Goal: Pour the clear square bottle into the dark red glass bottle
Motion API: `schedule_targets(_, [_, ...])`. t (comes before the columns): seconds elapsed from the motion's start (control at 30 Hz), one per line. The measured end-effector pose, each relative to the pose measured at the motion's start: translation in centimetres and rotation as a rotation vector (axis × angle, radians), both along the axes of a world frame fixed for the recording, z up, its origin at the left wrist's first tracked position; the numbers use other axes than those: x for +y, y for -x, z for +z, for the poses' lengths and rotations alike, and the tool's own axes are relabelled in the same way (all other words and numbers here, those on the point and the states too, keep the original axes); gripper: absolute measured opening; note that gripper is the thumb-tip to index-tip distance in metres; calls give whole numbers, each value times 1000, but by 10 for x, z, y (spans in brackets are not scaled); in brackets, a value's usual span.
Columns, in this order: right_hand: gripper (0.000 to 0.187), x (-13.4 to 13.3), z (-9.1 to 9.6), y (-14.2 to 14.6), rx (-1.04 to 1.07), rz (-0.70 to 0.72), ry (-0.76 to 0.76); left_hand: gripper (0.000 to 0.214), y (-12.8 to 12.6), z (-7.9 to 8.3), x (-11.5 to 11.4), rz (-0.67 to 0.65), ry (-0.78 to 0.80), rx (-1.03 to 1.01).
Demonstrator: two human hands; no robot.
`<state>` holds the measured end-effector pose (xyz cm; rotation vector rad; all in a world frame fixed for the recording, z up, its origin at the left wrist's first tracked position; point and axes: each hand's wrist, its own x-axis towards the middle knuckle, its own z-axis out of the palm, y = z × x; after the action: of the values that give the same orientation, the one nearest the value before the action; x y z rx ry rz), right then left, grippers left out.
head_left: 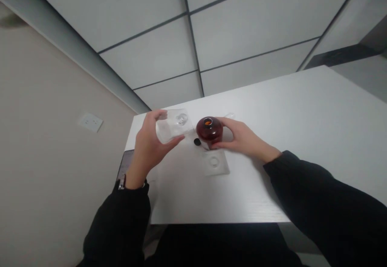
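A clear square container (pixel 173 125) with a round ring in its face is gripped between the thumb and fingers of my left hand (pixel 152 140). To its right, my right hand (pixel 238 136) wraps round a dark red-brown glass bottle (pixel 209 130), which stands upright with its narrow mouth uncapped. A small black cap (pixel 197 141) lies on the table at the bottle's left side. In front of the bottle is a flat, clear square piece (pixel 216 163) with a round ring in its middle. Behind my right fingers, a small transparent item (pixel 230 115) shows only in part.
All of this is on a white table (pixel 193 202), with its near edge close to my body. A dark flat device (pixel 124 162) lies at the left edge, partly behind my left wrist. White panels (pixel 242 29) rise behind the table, and a wall with a socket (pixel 90 122) is at left.
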<state>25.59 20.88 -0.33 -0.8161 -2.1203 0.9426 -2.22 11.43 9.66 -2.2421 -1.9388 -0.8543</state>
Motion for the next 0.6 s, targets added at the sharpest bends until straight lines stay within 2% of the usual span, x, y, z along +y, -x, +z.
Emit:
schedule_targets(0.1, [80, -2, 2, -3, -3, -2, -18, 71, 0, -31, -28, 12, 80, -283])
schedule_targets(0.27, [73, -8, 14, -7, -30, 29, 24, 63, -3, -65, -75, 36, 223, -460])
schedule_targets(0.4, [75, -9, 24, -9, -91, 64, 93, 66, -6, -78, -101, 14, 309, -476])
schedule_targets(0.53, [86, -15, 27, -15, -88, 146, 205, 68, -11, -82, -112, -1, 310, -382])
schedule_targets(0.6, [89, -27, 25, -23, -52, 137, 283, 72, -12, -81, -115, -22, 305, -324])
